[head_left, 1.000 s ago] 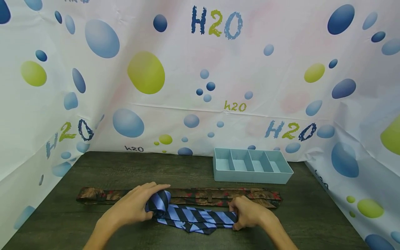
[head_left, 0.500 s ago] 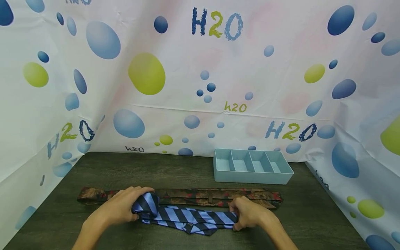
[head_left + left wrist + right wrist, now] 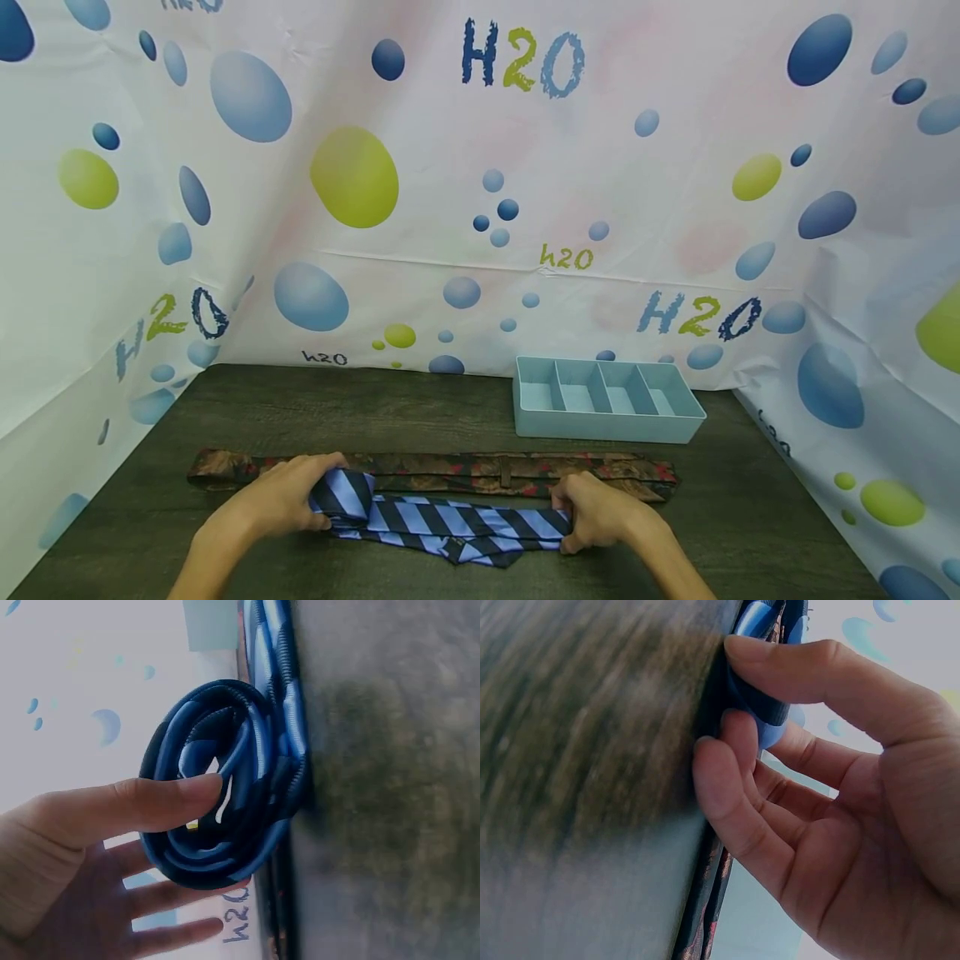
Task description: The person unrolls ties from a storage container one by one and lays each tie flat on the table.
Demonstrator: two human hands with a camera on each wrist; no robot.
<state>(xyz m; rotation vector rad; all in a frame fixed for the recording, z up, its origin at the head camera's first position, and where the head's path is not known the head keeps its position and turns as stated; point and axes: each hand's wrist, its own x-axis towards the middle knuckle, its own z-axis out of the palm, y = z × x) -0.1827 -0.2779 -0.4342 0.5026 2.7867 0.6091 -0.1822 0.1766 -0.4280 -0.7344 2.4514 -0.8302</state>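
Note:
A blue and black striped necktie [image 3: 457, 518] lies across the front of the table, its left end wound into a roll. My left hand [image 3: 276, 498] holds that roll [image 3: 217, 859], the thumb against the coil's open side and the fingers behind it. At the tie's right, folded end, my right hand [image 3: 600, 512] pinches the fabric [image 3: 765, 712] between thumb and fingers. Behind the striped tie a brown floral necktie with red patches [image 3: 450, 473] is laid out lengthwise. Part of it is hidden by my left hand and the roll.
A pale blue tray [image 3: 607, 425] with several compartments stands at the back right of the dark wooden table [image 3: 360, 408]. A white sheet printed with coloured drops [image 3: 435, 150] hangs behind the table and along both sides.
My left hand has moved left with the rolled part of the striped necktie, and more flat fabric now shows between the hands. The right hand stays at the other end.

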